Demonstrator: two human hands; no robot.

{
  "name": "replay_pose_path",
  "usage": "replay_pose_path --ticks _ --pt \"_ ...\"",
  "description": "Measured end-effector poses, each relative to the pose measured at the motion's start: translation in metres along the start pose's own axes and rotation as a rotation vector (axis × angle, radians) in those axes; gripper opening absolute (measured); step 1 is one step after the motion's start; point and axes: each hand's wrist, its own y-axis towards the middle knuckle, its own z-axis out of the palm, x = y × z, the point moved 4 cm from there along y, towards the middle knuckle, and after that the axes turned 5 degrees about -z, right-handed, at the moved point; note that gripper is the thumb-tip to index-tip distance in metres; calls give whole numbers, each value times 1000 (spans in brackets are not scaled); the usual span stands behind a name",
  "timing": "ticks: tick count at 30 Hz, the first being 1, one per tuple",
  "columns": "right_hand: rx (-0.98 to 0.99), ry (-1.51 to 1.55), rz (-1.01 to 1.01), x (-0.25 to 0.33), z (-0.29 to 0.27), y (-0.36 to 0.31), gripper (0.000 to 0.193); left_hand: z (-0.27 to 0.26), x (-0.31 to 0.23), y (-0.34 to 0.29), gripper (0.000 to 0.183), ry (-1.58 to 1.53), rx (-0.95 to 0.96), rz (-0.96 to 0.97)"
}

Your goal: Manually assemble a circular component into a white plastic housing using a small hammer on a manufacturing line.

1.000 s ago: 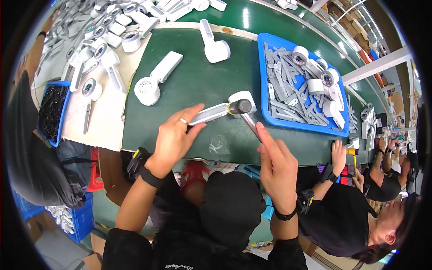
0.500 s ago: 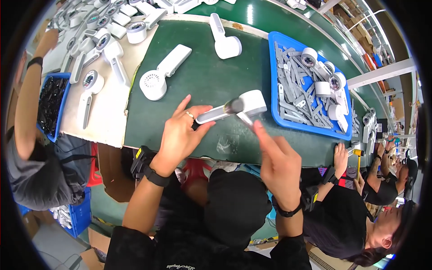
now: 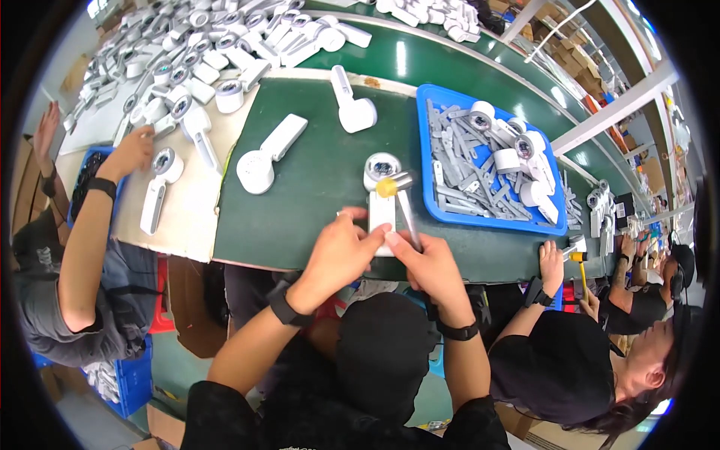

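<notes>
A white handheld fan [image 3: 382,212] is in front of me, its round head pointing away and its dark centre facing up. My left hand [image 3: 337,253] is closed on the lower left side of its handle. In my right hand [image 3: 435,271] is a small mallet [image 3: 407,214] with a yellow-and-metal head, blurred over the fan's neck. My right thumb also rests against the fan handle. Farther off on the green table lie two more white fans, one at the left [image 3: 271,154] and one near the middle [image 3: 352,105].
A blue tray [image 3: 491,217] of grey strips and several white fan pieces stands right of the fan. At left is a pale board [image 3: 199,236] with more fans and a heap [image 3: 210,45] beyond. Co-workers' hands appear left [image 3: 133,152] and right [image 3: 551,268].
The fan has turned from lying crosswise to pointing away, its dark centre now showing. My hands have come together at its handle. A co-worker's hand at left has moved over the board.
</notes>
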Motion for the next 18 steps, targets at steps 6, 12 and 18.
replay_pose_path --ticks 6,12,18 --pt "-72 -126 -80 -17 1 19 31 -3 23 -8 36 23 76 99" --pt "-272 -381 -591 -13 -17 21 36 -33 -19 -17 25 128 -245 306" --pt "-234 146 -338 -34 -62 -15 35 -55 -74 4 18 406 -289 548"
